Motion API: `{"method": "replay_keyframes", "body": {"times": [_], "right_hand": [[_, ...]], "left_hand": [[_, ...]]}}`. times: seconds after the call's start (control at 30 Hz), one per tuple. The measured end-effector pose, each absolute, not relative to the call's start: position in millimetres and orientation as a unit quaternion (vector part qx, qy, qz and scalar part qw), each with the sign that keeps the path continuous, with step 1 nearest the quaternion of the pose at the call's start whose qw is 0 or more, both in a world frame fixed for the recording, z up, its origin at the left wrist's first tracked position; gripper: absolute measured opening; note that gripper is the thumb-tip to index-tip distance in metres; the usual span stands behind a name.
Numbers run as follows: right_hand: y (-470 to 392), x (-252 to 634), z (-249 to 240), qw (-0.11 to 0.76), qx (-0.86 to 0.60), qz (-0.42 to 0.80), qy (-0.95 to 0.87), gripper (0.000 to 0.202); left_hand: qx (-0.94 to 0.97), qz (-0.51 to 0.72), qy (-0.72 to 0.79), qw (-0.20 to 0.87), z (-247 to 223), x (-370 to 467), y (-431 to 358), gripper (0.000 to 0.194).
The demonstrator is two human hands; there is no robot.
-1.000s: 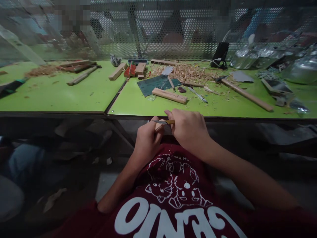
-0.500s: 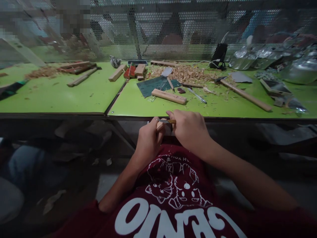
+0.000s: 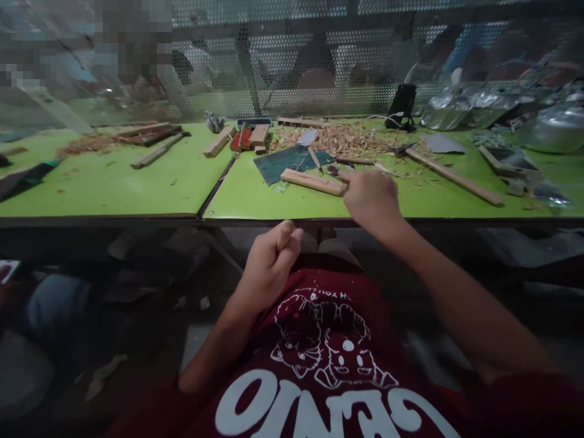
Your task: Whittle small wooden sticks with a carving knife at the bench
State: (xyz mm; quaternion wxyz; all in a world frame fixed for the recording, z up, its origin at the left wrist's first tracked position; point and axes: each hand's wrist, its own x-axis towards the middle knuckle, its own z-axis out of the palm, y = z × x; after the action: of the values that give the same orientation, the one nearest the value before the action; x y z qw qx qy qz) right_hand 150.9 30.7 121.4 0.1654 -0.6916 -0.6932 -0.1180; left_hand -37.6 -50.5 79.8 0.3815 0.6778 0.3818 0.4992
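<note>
Below the table's front edge, my left hand [image 3: 269, 258] is closed round a small piece of wood [image 3: 286, 230], whose pale end shows above the fingers. My right hand [image 3: 371, 198] reaches over the green table [image 3: 255, 204], at the right end of a wooden block [image 3: 312, 181]. Its fingertips are beside a small dark red piece [image 3: 333, 171]. Whether those fingers hold anything is hidden. A dark green sheet [image 3: 278, 165] lies behind the block, with a short wooden-handled tool [image 3: 314, 159] across it.
Wood shavings [image 3: 351, 141] lie at the back. A long-handled hammer [image 3: 454, 176] is at the right, near foil-covered vessels [image 3: 447, 108]. Wood pieces and a red object [image 3: 241, 139] stand left of the shavings. A perforated metal screen [image 3: 292, 67] rises behind the table.
My right hand has moved from beside my left hand up and right over the table. The blade between the hands no longer shows there. My left hand still grips the wood.
</note>
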Motion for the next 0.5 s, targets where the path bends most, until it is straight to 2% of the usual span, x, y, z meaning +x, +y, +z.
{"method": "replay_keyframes", "body": {"times": [0.1,0.17,0.27,0.43,0.5], "right_hand": [[22,161,132,0.170,-0.699,-0.120,-0.684,0.041],[17,165,130,0.173,-0.682,-0.094,-0.704,0.038],[13,172,115,0.208,-0.655,0.008,-0.727,0.043],[5,168,97,0.351,-0.538,0.338,-0.688,0.048],[-7,165,102,0.397,-0.499,0.414,-0.649,0.045]], "left_hand": [[0.554,0.430,0.299,0.648,78,-32,-40,0.036],[0.481,0.385,0.245,0.749,73,-27,-35,0.035],[0.422,0.352,0.199,0.811,64,-23,-29,0.033],[0.325,0.254,0.135,0.901,49,-24,-17,0.039],[0.284,0.226,0.102,0.926,43,-24,-14,0.044]]}}
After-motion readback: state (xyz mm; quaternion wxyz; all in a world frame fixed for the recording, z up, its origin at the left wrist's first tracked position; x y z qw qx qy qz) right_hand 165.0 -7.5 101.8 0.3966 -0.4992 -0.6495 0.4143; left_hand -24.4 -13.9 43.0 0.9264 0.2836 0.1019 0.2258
